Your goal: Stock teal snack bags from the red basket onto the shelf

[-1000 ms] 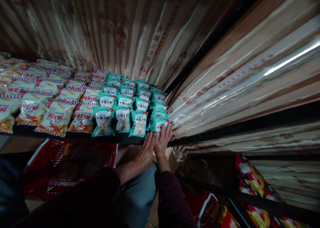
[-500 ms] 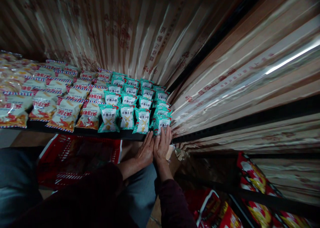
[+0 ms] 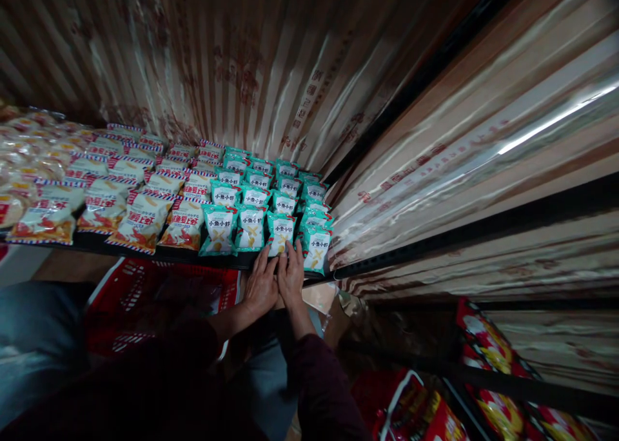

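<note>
Rows of small teal-and-white snack bags [image 3: 251,226] stand on the right end of a black shelf [image 3: 186,256]. My left hand [image 3: 262,286] is at the shelf's front edge, fingers extended towards the lower edge of the third front-row bag [image 3: 281,229]. Beside it, my right hand [image 3: 291,276] lies with stretched fingers on that bag's lower right side, near the gap before the rightmost front bag [image 3: 317,250]. The two hands are side by side, nearly touching. Neither hand grips anything; both look open.
White-and-orange snack bags [image 3: 140,218] fill the shelf's middle, with clear-wrapped round packs [image 3: 39,147] further left. A red basket [image 3: 120,286] sits below the shelf. Patterned sheeting [image 3: 290,54] hangs behind and to the right. Red bags [image 3: 488,344] and another red basket [image 3: 394,396] are lower right.
Both hands have moved left, from the rightmost front teal bag to the one beside it. The rightmost bag now shows uncovered and sits lower in view. The view has shifted slightly.
</note>
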Motion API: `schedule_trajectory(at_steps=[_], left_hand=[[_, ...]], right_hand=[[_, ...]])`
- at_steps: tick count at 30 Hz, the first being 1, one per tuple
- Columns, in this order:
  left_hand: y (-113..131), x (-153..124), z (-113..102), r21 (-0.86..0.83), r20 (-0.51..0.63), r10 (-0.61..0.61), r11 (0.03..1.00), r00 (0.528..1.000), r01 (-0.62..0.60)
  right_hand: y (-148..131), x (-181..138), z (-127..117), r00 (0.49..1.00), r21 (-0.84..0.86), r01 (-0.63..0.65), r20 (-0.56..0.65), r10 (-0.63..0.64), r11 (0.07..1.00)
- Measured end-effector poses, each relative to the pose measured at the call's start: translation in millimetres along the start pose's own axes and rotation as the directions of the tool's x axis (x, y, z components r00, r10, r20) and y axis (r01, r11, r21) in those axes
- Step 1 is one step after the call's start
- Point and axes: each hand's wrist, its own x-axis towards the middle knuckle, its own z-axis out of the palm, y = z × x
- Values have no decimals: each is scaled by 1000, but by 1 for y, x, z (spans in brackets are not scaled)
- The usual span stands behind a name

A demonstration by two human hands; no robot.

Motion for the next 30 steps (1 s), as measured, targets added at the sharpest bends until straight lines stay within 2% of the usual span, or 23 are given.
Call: schedule_trajectory(at_steps=[6, 15, 30], left_hand=[[-5, 9, 8, -78, 4, -2, 997, 1000, 2], [-13, 23, 9, -116, 17, 60, 992, 998, -57], [-25, 22, 9, -82, 63, 99, 992, 993, -93]], right_hand=[[6, 2, 8, 1000, 62, -19, 14, 18, 998], [6, 8, 13, 997, 89, 16, -77, -9, 996], [10, 2, 20, 997, -28, 62, -47, -63, 998]])
